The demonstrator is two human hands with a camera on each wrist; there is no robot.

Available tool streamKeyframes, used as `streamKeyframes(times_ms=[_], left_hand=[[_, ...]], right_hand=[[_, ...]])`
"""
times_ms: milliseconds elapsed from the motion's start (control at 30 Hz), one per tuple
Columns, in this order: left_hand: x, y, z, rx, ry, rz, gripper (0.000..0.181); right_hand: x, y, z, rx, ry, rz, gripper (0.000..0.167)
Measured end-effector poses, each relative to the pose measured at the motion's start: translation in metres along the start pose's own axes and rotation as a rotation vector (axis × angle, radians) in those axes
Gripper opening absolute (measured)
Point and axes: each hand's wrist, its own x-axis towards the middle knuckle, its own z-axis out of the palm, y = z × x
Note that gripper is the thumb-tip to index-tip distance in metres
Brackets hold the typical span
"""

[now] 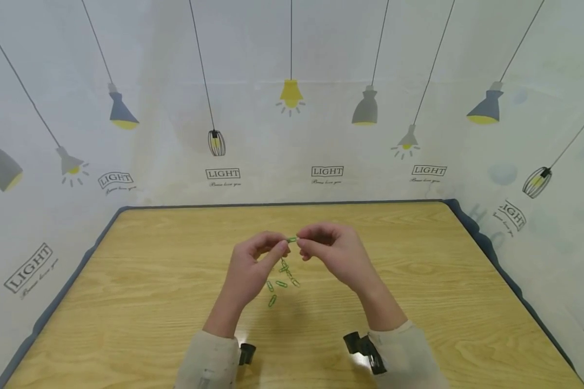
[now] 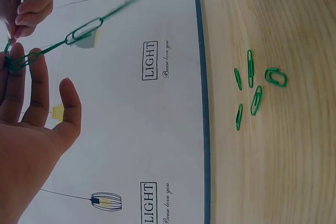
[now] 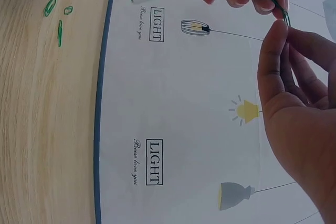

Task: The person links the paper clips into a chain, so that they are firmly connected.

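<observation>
— Left hand (image 1: 250, 262) and right hand (image 1: 343, 256) are pinching a green paperclip (image 1: 292, 240) above the table (image 1: 175, 302), head view.
— Left wrist: its chain (image 2: 83, 28) is dangling, presumably light, springy.
— Right wrist: fingers (image 3: 315, 45) are gripping one end, likely the surest hold.

Free passage over the tabletop (image 1: 126, 281) lay outward of the left hand (image 1: 253, 265) and right hand (image 1: 339, 256), whereas a hanging paperclip chain (image 2: 67, 40) and loose paperclips (image 2: 250, 69) obstructed the space between and below them.
</observation>
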Motion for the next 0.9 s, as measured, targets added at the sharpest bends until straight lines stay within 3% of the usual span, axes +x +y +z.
streamKeyframes(times_ms=[200,433,700,900], left_hand=[[-0.001,-0.005,-0.004,0.002,0.001,-0.002,0.015],[-0.003,-0.006,-0.005,-0.005,0.01,-0.02,0.016],[-0.002,-0.007,-0.002,-0.038,-0.031,-0.002,0.022],[-0.001,-0.011,-0.002,-0.019,-0.014,-0.015,0.017]], right_hand=[[0.011,0.009,0.001,-0.051,-0.053,-0.017,0.012],[0.031,0.041,0.007,-0.161,-0.122,-0.022,0.013],[0.046,0.077,0.018,-0.203,-0.213,0.067,0.009],[0.052,0.093,0.02,-0.248,-0.269,0.15,0.016]])
